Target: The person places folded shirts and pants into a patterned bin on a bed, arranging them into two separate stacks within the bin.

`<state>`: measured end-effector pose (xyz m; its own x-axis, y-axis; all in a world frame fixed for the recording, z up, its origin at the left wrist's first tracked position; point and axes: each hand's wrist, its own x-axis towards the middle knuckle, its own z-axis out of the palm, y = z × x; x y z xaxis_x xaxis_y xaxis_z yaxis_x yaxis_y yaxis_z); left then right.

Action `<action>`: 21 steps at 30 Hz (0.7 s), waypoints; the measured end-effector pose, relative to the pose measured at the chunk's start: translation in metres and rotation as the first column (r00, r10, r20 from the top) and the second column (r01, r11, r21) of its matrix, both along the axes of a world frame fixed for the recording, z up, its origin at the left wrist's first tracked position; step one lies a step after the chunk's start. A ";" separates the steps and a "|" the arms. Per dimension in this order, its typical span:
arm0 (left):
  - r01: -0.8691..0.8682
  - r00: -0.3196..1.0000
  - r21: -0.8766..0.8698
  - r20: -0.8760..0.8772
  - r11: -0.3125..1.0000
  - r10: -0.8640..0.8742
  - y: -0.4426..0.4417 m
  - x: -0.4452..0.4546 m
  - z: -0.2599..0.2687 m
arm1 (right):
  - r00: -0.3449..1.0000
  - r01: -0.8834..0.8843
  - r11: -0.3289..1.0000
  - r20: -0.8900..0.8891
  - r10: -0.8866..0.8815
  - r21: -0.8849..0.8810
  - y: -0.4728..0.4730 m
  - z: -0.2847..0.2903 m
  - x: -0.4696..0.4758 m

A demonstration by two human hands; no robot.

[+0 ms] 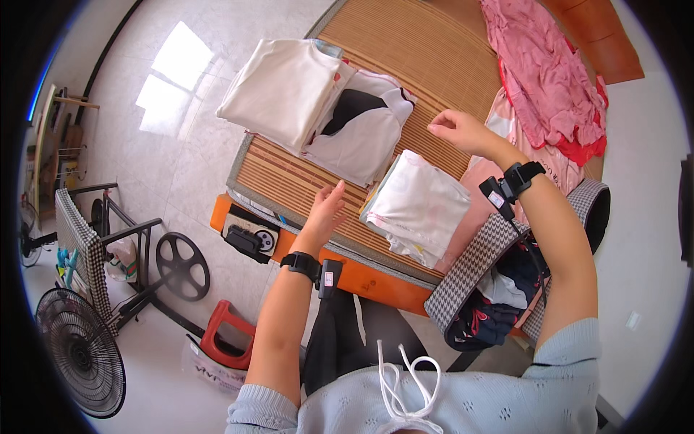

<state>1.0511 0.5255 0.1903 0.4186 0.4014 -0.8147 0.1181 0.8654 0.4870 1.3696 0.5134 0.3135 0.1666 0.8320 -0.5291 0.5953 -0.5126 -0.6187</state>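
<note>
My left hand (327, 212) hovers by the near edge of a bamboo sleeping mat (428, 49), fingers apart and holding nothing. Over the mat, my right hand (460, 130) is empty, its fingers loosely curled with a gap to the thumb. Between and below the hands lies a folded pile of white clothes (420, 203). Farther off sit a stack of folded cream garments (282, 89) and, against it, a folded white garment (360, 138) with a black patch. To the right of my right hand, pink clothing (553, 81) is spread in a heap.
A houndstooth fabric storage box (477, 271) with dark clothes (482, 325) stands at the mat's near right corner. A power strip (249, 236) is on the orange wooden bed edge (374, 282). Leftward are a black fan (80, 352), a wheeled frame (181, 266) and a red stool (227, 333).
</note>
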 end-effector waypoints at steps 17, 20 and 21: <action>-0.141 0.873 -0.497 0.346 0.856 0.344 -0.085 0.047 -0.040 | -0.033 0.579 0.516 -0.651 -0.759 -0.632 -0.216 -0.209 -0.015; -0.146 0.876 -0.486 0.342 0.862 0.341 -0.086 0.053 -0.040 | -0.011 0.700 0.484 -0.687 -0.727 -0.524 -0.178 -0.181 -0.029; -0.144 0.877 -0.481 0.343 0.865 0.337 -0.087 0.053 -0.038 | 0.071 0.802 0.436 -0.659 -0.749 -0.409 -0.168 -0.176 -0.027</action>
